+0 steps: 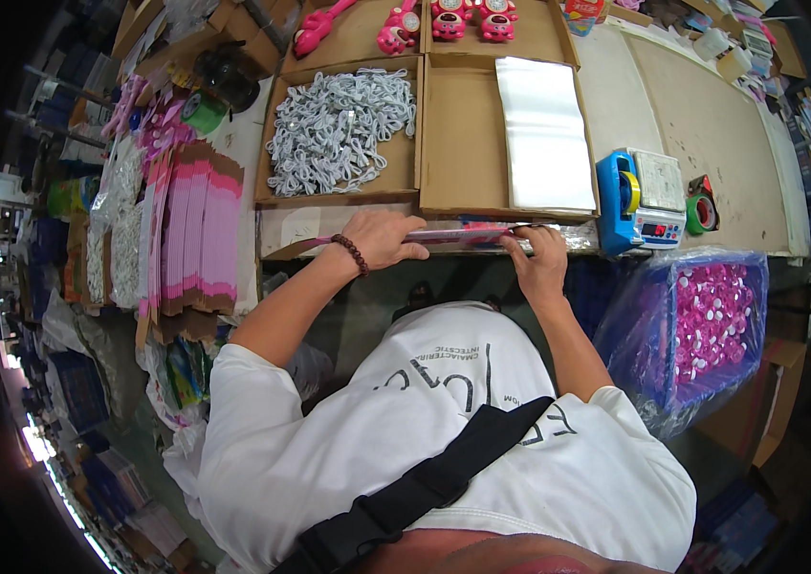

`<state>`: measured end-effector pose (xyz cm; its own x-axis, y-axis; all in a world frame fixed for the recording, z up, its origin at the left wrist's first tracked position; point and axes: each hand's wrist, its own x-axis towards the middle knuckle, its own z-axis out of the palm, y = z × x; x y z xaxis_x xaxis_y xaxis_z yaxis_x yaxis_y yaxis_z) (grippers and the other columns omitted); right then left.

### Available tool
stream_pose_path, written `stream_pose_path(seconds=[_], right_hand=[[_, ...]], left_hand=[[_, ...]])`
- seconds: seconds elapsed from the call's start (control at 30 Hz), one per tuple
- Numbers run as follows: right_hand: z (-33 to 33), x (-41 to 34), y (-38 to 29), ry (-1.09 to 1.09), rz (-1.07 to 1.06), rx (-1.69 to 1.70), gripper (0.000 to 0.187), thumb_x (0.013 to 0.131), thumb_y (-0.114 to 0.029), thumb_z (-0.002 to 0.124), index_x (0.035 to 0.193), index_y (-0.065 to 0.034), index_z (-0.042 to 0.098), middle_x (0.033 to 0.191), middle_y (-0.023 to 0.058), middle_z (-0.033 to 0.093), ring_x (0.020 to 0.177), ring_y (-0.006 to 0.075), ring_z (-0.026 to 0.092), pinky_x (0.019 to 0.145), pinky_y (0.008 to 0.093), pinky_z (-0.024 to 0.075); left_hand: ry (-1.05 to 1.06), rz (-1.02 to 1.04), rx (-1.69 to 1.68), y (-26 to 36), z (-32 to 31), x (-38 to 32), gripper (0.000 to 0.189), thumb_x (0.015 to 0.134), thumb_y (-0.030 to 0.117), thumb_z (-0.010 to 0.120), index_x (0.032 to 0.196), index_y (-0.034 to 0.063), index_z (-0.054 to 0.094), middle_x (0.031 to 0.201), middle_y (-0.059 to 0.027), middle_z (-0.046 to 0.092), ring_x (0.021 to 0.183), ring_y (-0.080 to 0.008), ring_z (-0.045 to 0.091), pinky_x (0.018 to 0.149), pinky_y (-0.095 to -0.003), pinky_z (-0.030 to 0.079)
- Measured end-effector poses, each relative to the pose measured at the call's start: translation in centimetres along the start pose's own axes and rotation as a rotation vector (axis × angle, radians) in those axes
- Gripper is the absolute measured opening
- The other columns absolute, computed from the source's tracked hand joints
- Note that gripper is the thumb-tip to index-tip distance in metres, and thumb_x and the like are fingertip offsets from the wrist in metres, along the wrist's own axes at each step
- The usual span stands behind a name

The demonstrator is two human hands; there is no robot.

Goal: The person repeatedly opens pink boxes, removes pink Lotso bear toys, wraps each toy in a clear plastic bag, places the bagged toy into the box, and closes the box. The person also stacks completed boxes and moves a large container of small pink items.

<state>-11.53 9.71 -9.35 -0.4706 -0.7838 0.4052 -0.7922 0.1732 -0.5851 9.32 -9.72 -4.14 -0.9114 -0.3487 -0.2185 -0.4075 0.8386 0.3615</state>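
Observation:
My left hand (377, 240), with a beaded bracelet at the wrist, grips a flat pink cardboard piece (457, 234) seen nearly edge-on. At its other end, my right hand (542, 262) pinches it between thumb and fingers. The piece is held level at the table's front edge, and its brown flap (294, 248) sticks out to the left past my wrist. Just beyond my hands lie a cardboard tray of coiled white cables (341, 133) and another tray (459, 136) with a stack of whitish plastic bags or sheets (547, 136).
Folded pink cartons (201, 222) stand packed at left, near green tape (203, 113). Pink toy figures (448, 20) lie in the far trays. At right are a blue tape dispenser (615, 204), a digital scale (656, 194), a tape roll (701, 214) and a plastic-lined blue crate (664, 344) of pink pieces.

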Motion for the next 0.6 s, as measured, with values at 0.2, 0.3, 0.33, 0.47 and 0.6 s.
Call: stream_pose_path(seconds=[0.2,0.3,0.33,0.47,0.6], right_hand=[[0.1,-1.1,0.1,-0.118,0.14,0.214,0.019,0.083,-0.019,0.072,0.093,-0.0044,0.069,0.09,0.0121,0.067,0.075,0.033,0.064,0.066,0.0397,0.0511],[0.0,-1.6,0.7,-0.202,0.122,0.205,0.021,0.086,-0.021,0.069,0.098,-0.0042,0.069,0.09,0.0157,0.067,0.076,0.0362,0.064,0.069,0.0404,0.0517],[0.0,-1.7,1.0,-0.155,0.045,0.214,0.021,0.086,-0.021,0.068,0.099,-0.0041,0.069,0.089,0.0166,0.067,0.077,0.037,0.063,0.069,0.0409,0.0516],[0.8,-2.9,2.9,-0.375,0.148,0.26,0.02,0.09,-0.021,0.062,0.095,-0.0026,0.067,0.087,0.0212,0.065,0.081,0.0422,0.062,0.07,0.0465,0.0499],[3.7,-5.4,4.5,-0.636,0.401,0.172,0.027,0.093,-0.025,0.056,0.11,-0.0036,0.06,0.093,0.026,0.064,0.087,0.0453,0.061,0.074,0.0514,0.0475]], left_hand=[[-0.177,0.01,0.035,1.1,-0.1,0.9,0.058,0.079,0.049,0.068,0.122,0.0099,0.059,0.107,-0.0137,0.065,0.101,-0.0335,0.06,0.081,-0.0452,0.047],[-0.112,0.063,0.046,1.3,0.4,0.3,0.078,0.076,0.055,0.069,0.135,0.0085,0.047,0.128,-0.0172,0.054,0.118,-0.0365,0.05,0.093,-0.0487,0.042],[-0.101,0.07,0.07,1.2,0.8,0.0,0.086,0.075,0.057,0.069,0.14,0.0081,0.042,0.136,-0.0187,0.049,0.125,-0.038,0.046,0.097,-0.0504,0.04],[0.101,0.116,0.223,0.3,3.6,-0.7,0.108,0.067,0.074,0.063,0.15,0.0143,0.026,0.152,-0.023,0.022,0.139,-0.0471,0.021,0.105,-0.067,0.024],[-0.065,-0.005,0.242,-0.2,7.8,0.3,0.112,0.061,0.077,0.065,0.149,0.0157,0.029,0.153,-0.0215,0.019,0.141,-0.0461,0.016,0.103,-0.0725,0.017]])
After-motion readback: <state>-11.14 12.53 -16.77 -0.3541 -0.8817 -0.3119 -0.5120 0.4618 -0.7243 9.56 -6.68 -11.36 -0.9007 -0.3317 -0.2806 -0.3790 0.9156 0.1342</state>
